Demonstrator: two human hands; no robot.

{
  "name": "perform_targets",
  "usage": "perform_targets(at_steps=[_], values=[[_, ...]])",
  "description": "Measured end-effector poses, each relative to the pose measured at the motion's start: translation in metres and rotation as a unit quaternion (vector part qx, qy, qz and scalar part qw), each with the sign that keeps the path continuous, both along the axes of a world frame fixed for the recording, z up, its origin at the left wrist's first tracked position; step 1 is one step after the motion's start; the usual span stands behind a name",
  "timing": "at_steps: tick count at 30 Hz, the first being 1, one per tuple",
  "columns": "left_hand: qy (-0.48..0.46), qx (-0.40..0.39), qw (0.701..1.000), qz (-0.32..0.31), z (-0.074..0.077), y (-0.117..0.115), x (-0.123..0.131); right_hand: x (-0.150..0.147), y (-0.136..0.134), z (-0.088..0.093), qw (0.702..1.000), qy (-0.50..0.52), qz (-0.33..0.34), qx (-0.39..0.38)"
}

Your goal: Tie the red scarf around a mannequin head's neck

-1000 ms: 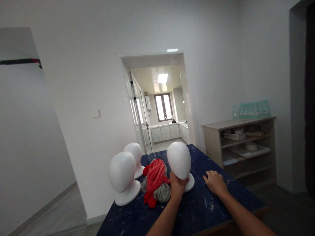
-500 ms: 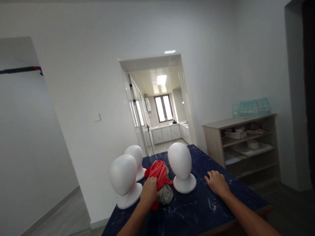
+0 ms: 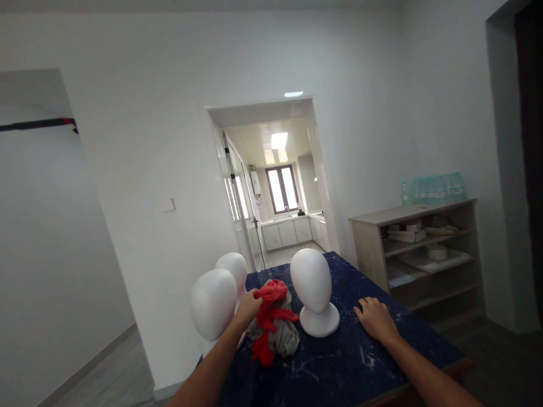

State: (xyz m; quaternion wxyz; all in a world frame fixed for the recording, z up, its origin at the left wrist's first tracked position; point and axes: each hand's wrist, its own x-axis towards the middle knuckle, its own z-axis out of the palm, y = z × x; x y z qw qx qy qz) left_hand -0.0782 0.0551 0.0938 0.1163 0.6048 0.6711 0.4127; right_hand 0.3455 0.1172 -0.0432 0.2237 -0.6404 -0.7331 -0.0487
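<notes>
On the dark blue table, the mannequin head is now released and left standing mid-surface, the red cloth beside it is pinched by the left hand, while the right hand is kept flat, empty.

One view only, worn on the person's head, looking forward and slightly down across the dark blue worktop from its near edge. The worktop fills just the lower middle of the frame, close below the lens; both forearms enter from the bottom. Beyond the worktop the camera faces a white wall and an open doorway, the horizon tilted.
</notes>
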Motion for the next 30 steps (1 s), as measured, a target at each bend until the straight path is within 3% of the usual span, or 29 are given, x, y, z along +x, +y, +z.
perform_targets(at_steps=[5,9,12,15,17,20,24,27,30], values=[[-0.199,0.110,0.973,-0.047,0.069,0.014,0.014,-0.001,-0.001,0.001,1.000,0.007,0.001,-0.001],[-0.284,0.157,0.940,-0.101,0.127,0.008,0.028,0.000,0.001,0.001,1.000,0.021,0.003,-0.004],[-0.315,0.160,0.923,-0.150,0.166,-0.006,0.037,0.006,0.004,0.002,0.995,0.092,0.015,0.041],[-0.330,0.151,0.911,-0.196,0.199,-0.027,0.048,0.011,0.001,0.016,0.964,0.230,0.010,0.132],[-0.338,0.134,0.903,-0.231,0.216,-0.043,0.059,0.006,-0.010,0.040,0.926,0.330,-0.001,0.183],[-0.360,0.089,0.880,-0.297,0.233,-0.064,0.083,-0.018,-0.044,0.097,0.864,0.451,0.048,0.218],[-0.381,0.051,0.843,-0.377,0.242,-0.080,0.124,-0.060,-0.100,0.180,0.791,0.490,0.282,0.232],[-0.404,0.029,0.811,-0.422,0.242,-0.087,0.152,-0.084,-0.129,0.219,0.789,0.446,0.374,0.195],[-0.449,0.029,0.778,-0.439,0.241,-0.091,0.173,-0.099,-0.137,0.231,0.802,0.445,0.370,0.149]])
